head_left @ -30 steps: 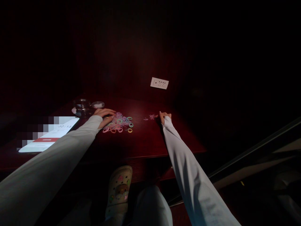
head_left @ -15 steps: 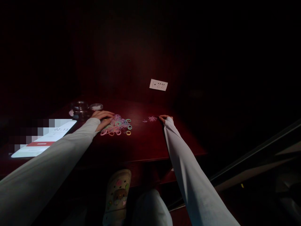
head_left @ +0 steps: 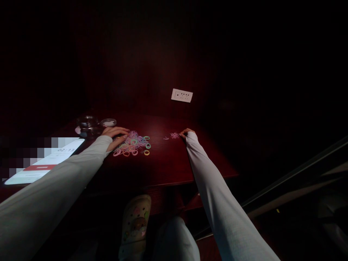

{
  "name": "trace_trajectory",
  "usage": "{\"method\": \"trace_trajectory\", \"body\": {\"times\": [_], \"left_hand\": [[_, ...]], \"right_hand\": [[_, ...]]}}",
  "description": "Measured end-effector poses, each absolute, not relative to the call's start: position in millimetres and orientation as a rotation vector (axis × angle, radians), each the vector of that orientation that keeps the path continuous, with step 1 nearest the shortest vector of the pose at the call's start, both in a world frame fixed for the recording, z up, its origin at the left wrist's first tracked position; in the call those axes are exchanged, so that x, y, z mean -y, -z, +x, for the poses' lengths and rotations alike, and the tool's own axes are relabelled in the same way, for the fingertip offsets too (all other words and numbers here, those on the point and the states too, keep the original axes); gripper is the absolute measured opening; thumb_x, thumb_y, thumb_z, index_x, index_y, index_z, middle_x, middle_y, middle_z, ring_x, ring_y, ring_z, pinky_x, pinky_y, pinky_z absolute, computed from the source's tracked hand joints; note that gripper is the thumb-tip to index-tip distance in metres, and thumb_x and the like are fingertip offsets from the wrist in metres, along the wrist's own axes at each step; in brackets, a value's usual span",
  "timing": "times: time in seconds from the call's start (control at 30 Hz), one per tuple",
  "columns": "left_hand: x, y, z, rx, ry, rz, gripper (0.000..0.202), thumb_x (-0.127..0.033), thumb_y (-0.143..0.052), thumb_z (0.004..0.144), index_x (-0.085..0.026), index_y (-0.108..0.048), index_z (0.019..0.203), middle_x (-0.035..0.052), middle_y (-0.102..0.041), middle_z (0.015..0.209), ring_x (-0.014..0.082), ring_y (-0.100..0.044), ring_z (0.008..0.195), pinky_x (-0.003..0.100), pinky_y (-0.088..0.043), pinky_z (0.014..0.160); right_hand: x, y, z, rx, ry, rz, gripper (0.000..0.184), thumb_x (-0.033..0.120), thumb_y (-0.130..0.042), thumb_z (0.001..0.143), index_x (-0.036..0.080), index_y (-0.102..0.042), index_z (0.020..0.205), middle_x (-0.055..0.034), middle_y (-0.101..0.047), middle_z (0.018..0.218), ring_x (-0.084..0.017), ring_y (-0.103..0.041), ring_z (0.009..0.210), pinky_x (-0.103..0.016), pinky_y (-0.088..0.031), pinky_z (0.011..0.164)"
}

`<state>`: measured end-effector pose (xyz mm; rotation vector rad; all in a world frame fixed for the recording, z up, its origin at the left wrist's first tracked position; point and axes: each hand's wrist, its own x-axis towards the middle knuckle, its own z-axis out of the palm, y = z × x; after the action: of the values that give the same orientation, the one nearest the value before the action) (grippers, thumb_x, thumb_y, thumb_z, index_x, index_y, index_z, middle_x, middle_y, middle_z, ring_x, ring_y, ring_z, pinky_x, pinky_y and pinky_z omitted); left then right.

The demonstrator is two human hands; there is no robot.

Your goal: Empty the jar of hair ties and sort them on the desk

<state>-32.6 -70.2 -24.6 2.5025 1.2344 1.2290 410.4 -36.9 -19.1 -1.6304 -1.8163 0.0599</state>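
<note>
A pile of pastel hair ties (head_left: 133, 142), thin elastic bands mixed with thicker coloured rings, lies on the dark red table (head_left: 163, 166). Over its left edge rests my left hand (head_left: 114, 135), with thumb and fingers apart and nothing visibly gripped. To the right is a much smaller heap of thin purple-pink elastic bands (head_left: 174, 135). My right hand (head_left: 187, 132) touches the right side of that heap, fingertips pinched together. Whether a band is between them is too small to see.
A clear jar (head_left: 88, 126) stands behind my left hand, beside a round clear lid (head_left: 108, 122). A lit phone (head_left: 45, 163) showing a timer lies at the table's left. On the back wall is a white socket (head_left: 182, 95). A clog shoe (head_left: 136, 221) shows below the table edge.
My right hand has moved slightly left to the small heap, its fingers drawing together. My left hand stays at the big pile. The whole view has shifted a little.
</note>
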Motion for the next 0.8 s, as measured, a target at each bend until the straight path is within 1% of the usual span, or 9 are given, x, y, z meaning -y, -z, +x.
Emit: {"method": "trace_trajectory", "body": {"times": [0.13, 0.23, 0.4, 0.53, 0.67, 0.8], "left_hand": [[73.8, 21.7, -31.2, -1.262, -1.209, 2.514, 0.034, -0.049, -0.049, 0.098, -0.028, -0.073, 0.108, 0.0038, -0.073, 0.132, 0.0289, -0.063, 0.123, 0.051, -0.037, 0.116], [74.5, 20.5, -30.7, -1.255, -1.204, 2.511, 0.034, -0.049, -0.048, 0.098, -0.028, -0.074, 0.106, 0.0045, -0.073, 0.131, 0.0295, -0.063, 0.124, 0.051, -0.037, 0.116], [75.5, 19.6, -29.1, -1.26, -1.224, 2.499, 0.033, -0.05, -0.049, 0.097, -0.03, -0.074, 0.105, 0.0026, -0.074, 0.129, 0.0293, -0.063, 0.122, 0.051, -0.038, 0.115], [77.5, 19.0, -27.6, -1.261, -1.253, 2.493, 0.032, -0.051, -0.05, 0.096, -0.03, -0.074, 0.103, 0.0021, -0.075, 0.128, 0.0294, -0.063, 0.122, 0.051, -0.039, 0.114], [76.5, 20.3, -28.1, -1.25, -1.261, 2.476, 0.034, -0.052, -0.05, 0.096, -0.029, -0.074, 0.103, 0.0026, -0.075, 0.128, 0.0295, -0.063, 0.12, 0.049, -0.039, 0.113], [72.9, 22.2, -30.1, -1.241, -1.24, 2.485, 0.034, -0.051, -0.05, 0.095, -0.027, -0.074, 0.103, 0.0047, -0.074, 0.128, 0.0297, -0.063, 0.122, 0.048, -0.04, 0.112]], "right_hand": [[38.6, 17.2, 407.8, 1.812, -0.006, -1.684, 0.017, 0.035, -0.069, 0.087, 0.021, -0.078, 0.082, -0.0083, -0.074, 0.094, -0.021, -0.065, 0.087, -0.032, -0.051, 0.083], [42.1, 18.3, 407.2, 1.766, 0.01, -1.701, 0.019, 0.037, -0.068, 0.088, 0.022, -0.078, 0.083, -0.0084, -0.074, 0.095, -0.021, -0.064, 0.087, -0.032, -0.051, 0.081], [52.1, 19.0, 410.4, 1.601, 0.012, -1.748, 0.026, 0.045, -0.064, 0.09, 0.021, -0.077, 0.088, -0.008, -0.073, 0.098, -0.022, -0.064, 0.089, -0.034, -0.05, 0.085], [60.7, 16.3, 405.6, 1.503, 0.035, -1.683, 0.033, 0.051, -0.061, 0.092, 0.022, -0.076, 0.09, -0.0083, -0.073, 0.099, -0.023, -0.064, 0.092, -0.034, -0.05, 0.087], [64.2, 13.7, 379.4, 1.655, -0.033, -1.542, 0.032, 0.048, -0.062, 0.093, 0.02, -0.077, 0.091, -0.0084, -0.074, 0.098, -0.021, -0.066, 0.091, -0.032, -0.051, 0.087], [63.8, 13.8, 350.2, 1.866, -0.149, -1.484, 0.029, 0.048, -0.065, 0.093, 0.023, -0.08, 0.092, -0.0068, -0.076, 0.098, -0.021, -0.068, 0.092, -0.031, -0.052, 0.084]]}}
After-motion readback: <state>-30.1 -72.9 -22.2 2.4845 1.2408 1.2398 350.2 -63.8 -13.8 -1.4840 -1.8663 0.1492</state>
